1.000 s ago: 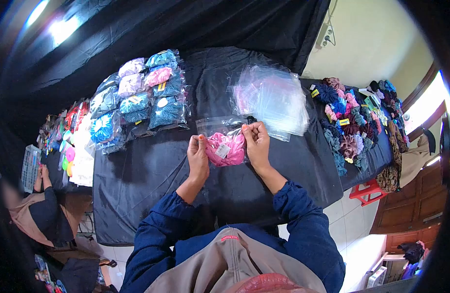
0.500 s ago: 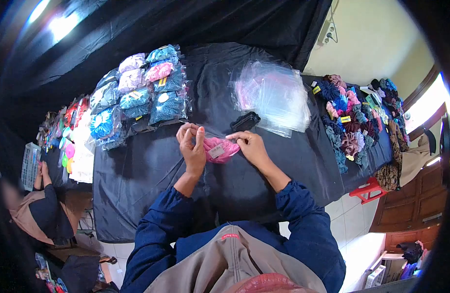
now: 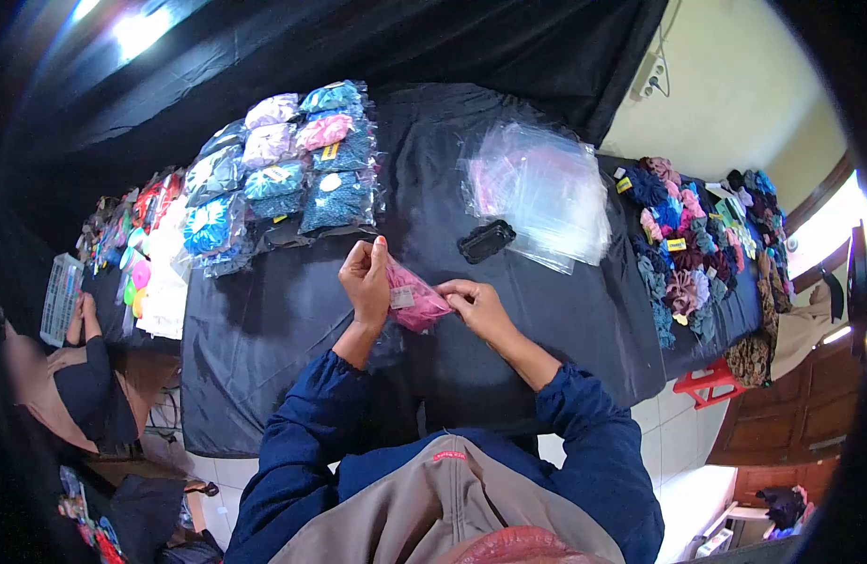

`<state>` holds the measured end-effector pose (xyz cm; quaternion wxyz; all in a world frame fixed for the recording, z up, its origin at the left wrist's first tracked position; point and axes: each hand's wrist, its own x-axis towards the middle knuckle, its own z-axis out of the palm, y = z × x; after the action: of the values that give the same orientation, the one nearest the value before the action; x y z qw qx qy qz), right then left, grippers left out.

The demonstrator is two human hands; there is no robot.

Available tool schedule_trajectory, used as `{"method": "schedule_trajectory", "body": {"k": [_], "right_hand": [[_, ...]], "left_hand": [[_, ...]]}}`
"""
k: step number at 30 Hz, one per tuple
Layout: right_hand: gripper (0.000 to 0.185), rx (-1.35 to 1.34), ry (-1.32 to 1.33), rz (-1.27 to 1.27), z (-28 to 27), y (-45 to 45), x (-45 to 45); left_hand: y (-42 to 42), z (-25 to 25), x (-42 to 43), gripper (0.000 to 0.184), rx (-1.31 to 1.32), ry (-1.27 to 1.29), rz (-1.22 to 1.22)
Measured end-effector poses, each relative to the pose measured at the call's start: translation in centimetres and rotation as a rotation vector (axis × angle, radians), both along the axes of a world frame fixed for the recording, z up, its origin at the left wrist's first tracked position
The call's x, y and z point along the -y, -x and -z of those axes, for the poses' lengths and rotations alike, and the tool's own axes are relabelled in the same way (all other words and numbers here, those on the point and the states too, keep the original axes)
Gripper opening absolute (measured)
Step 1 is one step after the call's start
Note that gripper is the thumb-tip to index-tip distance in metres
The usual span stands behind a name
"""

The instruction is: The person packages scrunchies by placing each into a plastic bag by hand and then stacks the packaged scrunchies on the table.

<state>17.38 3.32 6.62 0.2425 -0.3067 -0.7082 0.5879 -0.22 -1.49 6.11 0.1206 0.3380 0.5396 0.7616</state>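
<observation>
Between my hands hangs a pink scrunchie (image 3: 417,303) inside a clear plastic bag, with a small white label near its left side. My left hand (image 3: 365,287) is closed on the bag's left end, its thumb pointing up. At the right end, the fingers of my right hand (image 3: 477,306) pinch a corner of the plastic. A small black object (image 3: 487,242) lies on the cloth just beyond my right hand; I cannot make out its kind. Farther back sits a pile of clear plastic bags (image 3: 555,197).
Stacks of bagged scrunchies (image 3: 273,169) stand at the back left of the black-covered table (image 3: 546,329). Loose scrunchies (image 3: 682,249) are heaped on the right. At the far left a person (image 3: 81,376) sits by a grey basket (image 3: 62,299). A red stool (image 3: 708,383) stands at right.
My left hand has closed further around the bag's end. The bagged scrunchie now tilts down to the right, and my right hand sits a little lower, apart from the black object.
</observation>
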Motion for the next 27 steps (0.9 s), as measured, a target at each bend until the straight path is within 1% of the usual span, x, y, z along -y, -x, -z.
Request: {"method": "schedule_trajectory", "body": {"k": [1, 2, 3, 4, 5, 7, 8, 9, 11, 12, 13, 14, 15, 16, 17, 18, 19, 21, 22, 23, 25, 26, 27], "right_hand": [[0.021, -0.004, -0.003, -0.013, -0.1, 0.0, 0.2], [0.021, 0.0, -0.268, 0.003, -0.3, -0.2, 0.5], [0.022, 0.001, -0.535, 0.02, -0.8, -0.2, 0.7], [0.034, 0.014, -0.641, -0.053, -1.3, -0.4, 0.7], [0.034, 0.01, -0.647, -0.064, -1.8, -0.2, 1.2], [0.05, -0.066, -0.861, -0.027, -3.1, 0.6, 2.5], [0.06, -0.059, -0.855, -0.046, -2.9, 0.9, 3.1], [0.06, -0.063, -0.862, -0.056, -2.2, 1.4, 3.3], [0.061, -0.103, -0.579, 0.022, -0.5, 2.3, 3.3], [0.052, -0.102, -0.594, 0.071, -1.2, 2.5, 3.3], [0.052, -0.106, -0.599, 0.063, -1.2, 2.7, 2.9], [0.043, -0.122, -0.591, 0.124, -1.2, 2.8, 2.4], [0.035, -0.136, -0.582, 0.185, -1.1, 3.0, 1.7], [0.03, -0.191, -0.518, 0.243, -1.0, 3.5, 0.9], [0.03, -0.163, -0.408, 0.252, -1.0, 3.4, 0.1], [0.032, -0.185, -0.328, 0.261, -1.1, 3.6, -0.9], [0.033, -0.207, -0.247, 0.269, -1.1, 3.8, -1.8], [0.034, -0.485, -0.107, 0.231, -1.2, 4.4, -3.2], [0.036, -0.52, -0.025, 0.173, -1.4, 4.5, -4.1], [0.036, -0.516, -0.028, 0.168, -1.5, 4.7, -4.7], [0.034, -0.568, 0.042, 0.197, -2.4, 5.5, -5.4], [0.035, -0.627, 0.086, 0.237, -2.9, 6.2, -5.8], [0.035, -0.626, 0.085, 0.233, -3.3, 7.1, -6.3]], "left_hand": [[0.4, 0.1, -0.3, 0.03, 0.106, -0.035, 0.0], [0.8, 0.2, -0.4, 0.03, 0.211, -0.071, 0.001], [1.1, 0.3, -0.4, 0.03, 0.207, -0.077, -0.012], [1.5, 0.3, -0.4, 0.029, 0.29, -0.074, -0.016], [1.7, 0.4, -0.4, 0.029, 0.376, -0.073, -0.018], [2.3, 1.0, -0.7, 0.028, 0.417, -0.099, -0.021], [2.2, 1.3, -0.9, 0.028, 0.465, -0.108, -0.02], [2.0, 1.2, -0.9, 0.027, 0.513, -0.118, -0.017], [2.2, 1.2, -0.9, 0.026, 0.502, -0.096, -0.024], [2.3, 1.2, -1.1, 0.025, 0.551, -0.128, 0.006], [2.6, 1.3, -1.2, 0.025, 0.599, -0.16, 0.036], [2.6, 1.3, -1.3, 0.024, 0.672, -0.139, 0.062], [2.9, 0.8, -1.0, 0.023, 0.692, -0.157, 0.197], [2.9, 0.3, -0.9, 0.021, 0.72, -0.135, 0.284], [2.8, -0.2, -0.9, 0.021, 0.749, -0.113, 0.374], [2.7, -0.5, -0.8, 0.018, 0.759, -0.163, 0.432], [2.7, -0.9, -0.6, 0.018, 0.761, -0.171, 0.429], [3.0, -1.4, -0.4, 0.024, 0.619, -0.095, 0.515], [3.5, -1.0, -0.6, 0.027, 0.488, -0.113, 0.514], [3.6, -0.8, -0.5, 0.027, 0.491, -0.118, 0.51], [3.8, -1.2, -0.3, 0.031, 0.641, -0.138, 0.38], [3.6, -1.4, -0.3, 0.026, 0.629, -0.204, 0.332], [3.8, -1.3, -0.3, 0.026, 0.628, -0.207, 0.33]]}}
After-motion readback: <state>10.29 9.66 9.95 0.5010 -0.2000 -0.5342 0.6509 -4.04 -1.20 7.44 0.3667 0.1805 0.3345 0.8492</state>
